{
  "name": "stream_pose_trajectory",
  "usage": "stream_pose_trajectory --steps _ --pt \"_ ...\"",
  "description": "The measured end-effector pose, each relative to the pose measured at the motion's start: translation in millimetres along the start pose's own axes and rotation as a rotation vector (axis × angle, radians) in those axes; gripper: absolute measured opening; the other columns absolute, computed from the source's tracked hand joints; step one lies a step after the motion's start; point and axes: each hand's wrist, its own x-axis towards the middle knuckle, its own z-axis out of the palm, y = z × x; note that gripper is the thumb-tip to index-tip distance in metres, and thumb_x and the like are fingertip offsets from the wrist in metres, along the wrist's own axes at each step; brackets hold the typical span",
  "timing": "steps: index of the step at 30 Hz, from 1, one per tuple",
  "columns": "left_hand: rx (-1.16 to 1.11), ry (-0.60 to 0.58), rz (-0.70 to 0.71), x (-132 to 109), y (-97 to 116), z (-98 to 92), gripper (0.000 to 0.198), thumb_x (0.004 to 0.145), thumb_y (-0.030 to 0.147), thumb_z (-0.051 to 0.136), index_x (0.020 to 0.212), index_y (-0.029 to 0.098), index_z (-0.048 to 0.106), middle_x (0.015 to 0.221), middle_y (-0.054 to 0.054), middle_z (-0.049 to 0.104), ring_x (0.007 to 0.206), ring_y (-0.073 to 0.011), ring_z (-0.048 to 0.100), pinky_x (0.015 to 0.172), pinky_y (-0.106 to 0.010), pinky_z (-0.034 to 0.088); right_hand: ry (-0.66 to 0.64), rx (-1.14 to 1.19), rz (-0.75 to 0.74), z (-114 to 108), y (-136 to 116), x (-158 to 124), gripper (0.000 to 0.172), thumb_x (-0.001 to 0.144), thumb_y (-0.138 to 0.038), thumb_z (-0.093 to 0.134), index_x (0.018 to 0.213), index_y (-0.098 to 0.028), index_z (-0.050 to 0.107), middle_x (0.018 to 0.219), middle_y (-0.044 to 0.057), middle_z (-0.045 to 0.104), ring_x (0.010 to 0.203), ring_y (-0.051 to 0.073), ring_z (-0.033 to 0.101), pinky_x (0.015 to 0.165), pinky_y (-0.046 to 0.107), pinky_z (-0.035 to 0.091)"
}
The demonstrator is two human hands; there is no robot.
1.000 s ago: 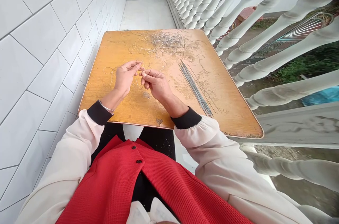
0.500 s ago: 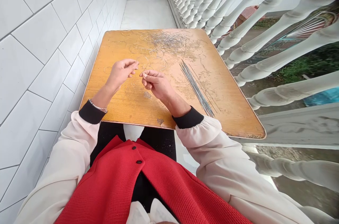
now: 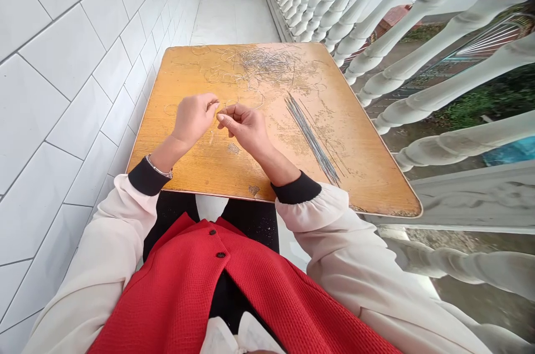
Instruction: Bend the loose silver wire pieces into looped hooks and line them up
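Fine wire [image 3: 218, 112] sits between your hands, mid-table, too thin to tell from this view whether either hand has hold of it. Your right hand [image 3: 241, 126] is closed to a pinch, thumb against curled fingers, fingertips pointing left. Your left hand [image 3: 193, 119] is half curled and lifted off the board, fingertips pointing right toward that pinch, just apart from it. Status: right of your hands, a bundle of straight wires [image 3: 311, 139] lies in a tidy diagonal, its near end close to the near edge. At the far side sits a dense wire tangle [image 3: 267, 62], with loose wire loops [image 3: 170, 110] strewn around it and out to the left. Judging by volume, most wire looks to be in the tangle, a smaller share in the straight bundle. All of it is on a scuffed wooden tabletop [image 3: 196, 175], with a white tile wall [image 3: 62, 92] on the left and white balusters [image 3: 418, 30] on the right.
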Motion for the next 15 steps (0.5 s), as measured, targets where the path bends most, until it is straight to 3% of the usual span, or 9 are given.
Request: stream_pose_trajectory --steps 4,7,10,15 --pt "0.012 0.026 -0.045 -3 9 3.4 0.035 0.085 0.011 0.066 0.056 0.023 0.050 0.060 -0.002 0.051 0.079 -0.0215 0.059 0.076 -0.031 0.038 0.024 -0.043 -0.030 4 -9 -5 0.050 0.083 -0.069 0.072 0.080 -0.020 0.065 0.067 0.000 0.065 0.054 0.009 0.053 0.049 0.022 0.043" --pt "0.157 0.027 -0.041 -1 11 3.1 0.039 0.086 0.011 0.064 0.055 0.024 0.044 0.058 -0.002 0.050 0.075 -0.0219 0.058 0.077 -0.033 0.039 0.008 -0.060 -0.009 4 -6 -4 0.044 0.083 -0.060 0.077 0.076 -0.019 0.062 0.064 -0.001 0.064 0.051 0.008 0.053 0.048 0.021 0.043" --pt "0.159 0.014 -0.029 1 5 2.0 0.030 0.088 0.015 0.063 0.061 0.023 0.055 0.063 -0.002 0.059 0.073 -0.0197 0.060 0.077 -0.031 0.042 0.049 -0.086 -0.001 1 3 1 0.037 0.086 -0.049 0.078 0.074 -0.019 0.061 0.063 -0.001 0.064 0.048 0.007 0.053 0.048 0.021 0.043" --pt "-0.086 -0.001 -0.066 -1 -10 10.8 0.015 0.089 0.020 0.067 0.074 0.021 0.068 0.059 0.002 0.062 0.061 -0.0127 0.060 0.066 -0.025 0.045 0.205 -0.144 -0.050 -6 15 7 0.031 0.090 -0.045 0.074 0.076 -0.020 0.060 0.062 -0.003 0.062 0.051 0.009 0.059 0.051 0.021 0.047"
